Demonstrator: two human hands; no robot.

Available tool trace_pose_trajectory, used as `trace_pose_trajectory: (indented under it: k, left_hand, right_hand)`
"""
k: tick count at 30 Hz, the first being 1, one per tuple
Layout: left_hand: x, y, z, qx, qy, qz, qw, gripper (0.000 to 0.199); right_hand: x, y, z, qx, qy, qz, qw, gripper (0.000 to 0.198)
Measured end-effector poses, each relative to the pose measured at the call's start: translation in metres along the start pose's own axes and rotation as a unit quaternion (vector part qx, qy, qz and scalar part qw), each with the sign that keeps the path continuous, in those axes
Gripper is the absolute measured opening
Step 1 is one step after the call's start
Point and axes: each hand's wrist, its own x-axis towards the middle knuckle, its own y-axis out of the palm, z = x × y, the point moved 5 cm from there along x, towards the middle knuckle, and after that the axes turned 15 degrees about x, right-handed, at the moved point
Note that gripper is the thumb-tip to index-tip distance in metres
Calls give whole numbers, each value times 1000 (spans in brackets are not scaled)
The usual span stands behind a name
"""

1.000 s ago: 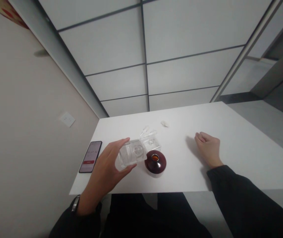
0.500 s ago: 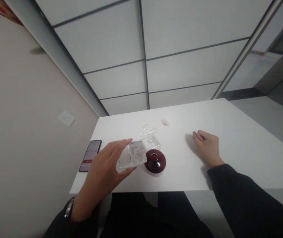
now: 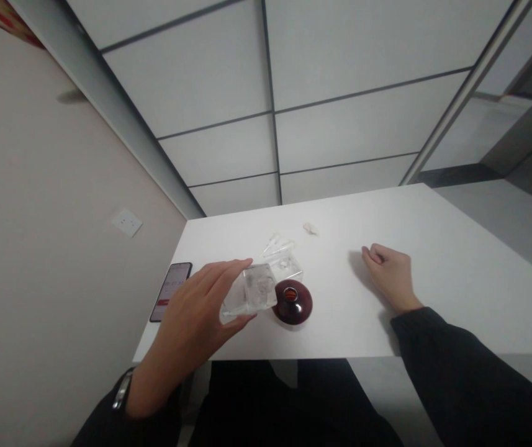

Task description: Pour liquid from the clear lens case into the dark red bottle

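Note:
My left hand (image 3: 200,310) grips a clear, box-shaped container (image 3: 261,288) between the thumb below and the fingers above. The container is tilted above the white table, and its contents are hard to make out. Just right of it sits a round, dark red glossy pot (image 3: 295,303) with a small opening on top, partly overlapped by the container's edge. Behind these lies another clear box (image 3: 288,267), with thin clear pieces (image 3: 277,245) beside it. Away to the right, my right hand (image 3: 390,276) rests on the table in a closed fist, touching none of these objects.
A phone (image 3: 172,288) with its screen lit lies at the left of the white table (image 3: 340,335), partly behind my left hand. A small crumpled whitish scrap (image 3: 311,229) lies farther back. White panels (image 3: 340,136) rise behind the table, and a wall socket (image 3: 127,222) is at left.
My left hand and the clear container have shifted very slightly to the right. My right fist and the things on the table have stayed where they were.

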Motion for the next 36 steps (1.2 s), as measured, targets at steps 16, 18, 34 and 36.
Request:
trace_pose_trajectory:
  k: [16, 18, 34, 36]
  left_hand:
    - [6, -4, -3, 21, 32, 25, 999, 67]
    - [7, -4, -3, 25, 35, 30, 999, 68]
    - [15, -8, -4, 15, 61, 61, 996, 67]
    - [17, -9, -4, 14, 65, 60, 996, 68]
  right_hand:
    - [1, 0, 0, -4, 10, 7, 1000, 44]
    - [1, 0, 0, -5, 10, 8, 1000, 44]
    - [1, 0, 0, -9, 12, 10, 1000, 44]
    - [1, 0, 0, -10, 11, 10, 1000, 44]
